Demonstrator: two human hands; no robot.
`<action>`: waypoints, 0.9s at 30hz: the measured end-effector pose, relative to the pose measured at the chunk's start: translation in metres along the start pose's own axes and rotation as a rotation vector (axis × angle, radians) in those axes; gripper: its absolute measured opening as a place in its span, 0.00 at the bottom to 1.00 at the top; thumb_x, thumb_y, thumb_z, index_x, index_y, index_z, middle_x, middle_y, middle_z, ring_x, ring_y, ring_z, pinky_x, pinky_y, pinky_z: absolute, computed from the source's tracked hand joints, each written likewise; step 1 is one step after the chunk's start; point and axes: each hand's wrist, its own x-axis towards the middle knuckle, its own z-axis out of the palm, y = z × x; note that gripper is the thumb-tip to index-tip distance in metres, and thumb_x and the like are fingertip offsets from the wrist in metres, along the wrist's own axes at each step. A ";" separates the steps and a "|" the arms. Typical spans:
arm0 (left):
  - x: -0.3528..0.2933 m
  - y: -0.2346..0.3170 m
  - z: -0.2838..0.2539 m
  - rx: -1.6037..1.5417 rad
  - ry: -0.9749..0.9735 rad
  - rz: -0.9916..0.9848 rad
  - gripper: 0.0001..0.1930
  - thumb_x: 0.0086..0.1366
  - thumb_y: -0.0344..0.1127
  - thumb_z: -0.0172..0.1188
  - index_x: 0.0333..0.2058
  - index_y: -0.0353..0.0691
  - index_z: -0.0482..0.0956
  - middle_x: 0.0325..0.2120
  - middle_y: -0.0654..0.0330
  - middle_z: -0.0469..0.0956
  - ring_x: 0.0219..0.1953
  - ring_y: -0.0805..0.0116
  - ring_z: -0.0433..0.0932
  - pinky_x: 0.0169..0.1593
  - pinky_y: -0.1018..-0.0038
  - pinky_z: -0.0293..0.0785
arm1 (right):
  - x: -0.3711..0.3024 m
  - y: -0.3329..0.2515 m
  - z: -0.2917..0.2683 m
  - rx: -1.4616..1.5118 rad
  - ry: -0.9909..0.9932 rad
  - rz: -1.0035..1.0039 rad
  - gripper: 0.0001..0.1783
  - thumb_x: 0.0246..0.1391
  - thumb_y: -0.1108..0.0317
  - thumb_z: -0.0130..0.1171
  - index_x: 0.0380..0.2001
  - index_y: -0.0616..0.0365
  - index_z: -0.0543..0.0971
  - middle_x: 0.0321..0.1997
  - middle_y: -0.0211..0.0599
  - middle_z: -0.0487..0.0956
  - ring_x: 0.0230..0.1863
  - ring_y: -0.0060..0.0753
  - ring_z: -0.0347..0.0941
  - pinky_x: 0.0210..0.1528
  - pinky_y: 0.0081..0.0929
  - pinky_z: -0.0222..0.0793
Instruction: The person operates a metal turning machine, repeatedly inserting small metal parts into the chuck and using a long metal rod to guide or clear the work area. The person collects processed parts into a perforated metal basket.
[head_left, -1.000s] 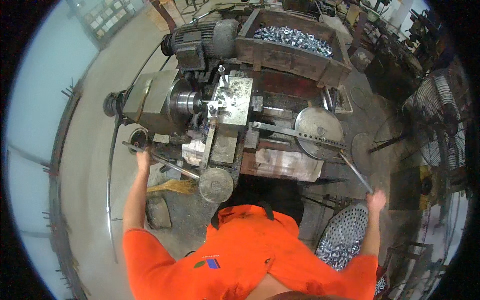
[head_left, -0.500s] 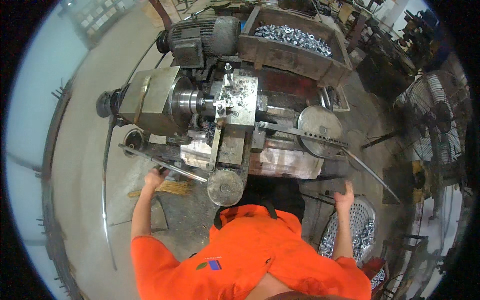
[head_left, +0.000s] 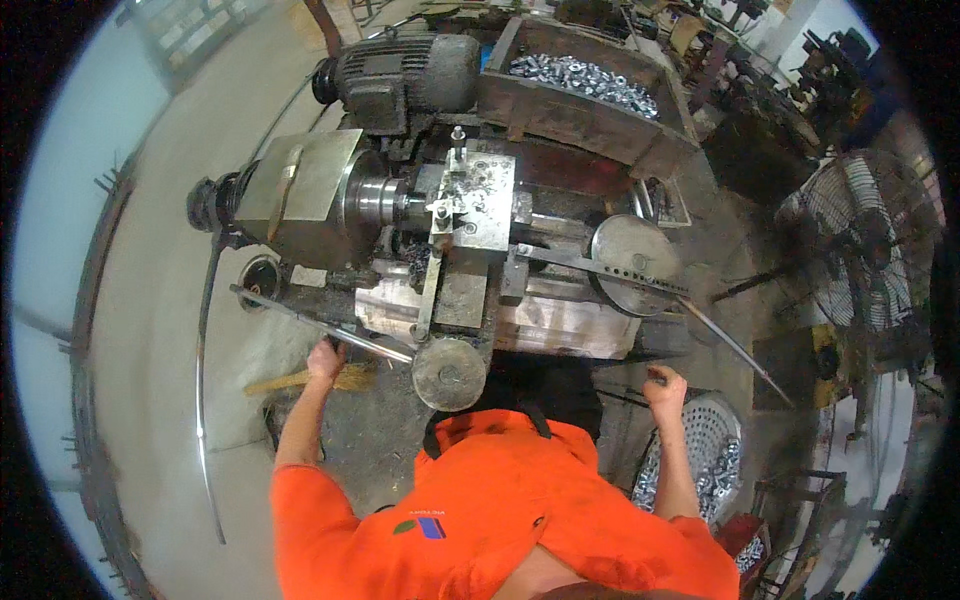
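In front of me stands a small metal lathe. Its round spindle chuck (head_left: pixel 368 203) faces a steel tool block (head_left: pixel 482 205) carrying clamped tooling. My left hand (head_left: pixel 325 360) is closed, below a long steel lever (head_left: pixel 330 328) that runs to a round handwheel (head_left: pixel 449 374). Something dark shows at its fingers, too small to name. My right hand (head_left: pixel 666 390) has its fingers curled round a small dark end, which I cannot make out; a thin dark rod (head_left: pixel 622 397) lies beside it. A perforated metal basket (head_left: pixel 652 462) with shiny small metal parts (head_left: pixel 718 475) sits below that hand.
A wooden crate (head_left: pixel 590 118) of metal nuts stands behind the lathe, beside a dark electric motor (head_left: pixel 408 80). At the right are a disc wheel (head_left: pixel 636 262) with a long lever (head_left: pixel 735 350) and a caged fan (head_left: pixel 850 240). A straw broom (head_left: pixel 300 380) lies at the left.
My left hand has moved slightly right, staying below the lever. My right hand has shifted left, and its raised finger has curled in. The view has shifted slightly.
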 end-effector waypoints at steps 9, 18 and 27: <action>0.020 -0.025 -0.017 0.174 -0.183 0.186 0.25 0.55 0.55 0.54 0.39 0.38 0.73 0.33 0.47 0.77 0.37 0.48 0.76 0.41 0.58 0.72 | 0.033 -0.014 -0.033 -0.046 0.046 -0.164 0.16 0.31 0.73 0.54 0.30 0.61 0.80 0.31 0.47 0.79 0.35 0.44 0.77 0.40 0.32 0.71; -0.006 -0.010 -0.056 -0.037 -0.246 0.075 0.24 0.55 0.55 0.55 0.40 0.41 0.74 0.36 0.46 0.76 0.40 0.49 0.75 0.40 0.58 0.71 | 0.108 -0.177 -0.004 0.144 -0.076 -0.534 0.17 0.30 0.74 0.54 0.31 0.61 0.80 0.29 0.44 0.79 0.32 0.39 0.76 0.37 0.27 0.70; -0.060 -0.065 -0.274 -0.199 0.548 -0.093 0.15 0.60 0.39 0.54 0.43 0.39 0.75 0.32 0.51 0.79 0.35 0.55 0.78 0.37 0.64 0.72 | 0.141 -0.382 0.133 -0.203 -0.313 -1.009 0.17 0.26 0.64 0.58 0.27 0.55 0.81 0.33 0.42 0.78 0.36 0.47 0.74 0.42 0.35 0.70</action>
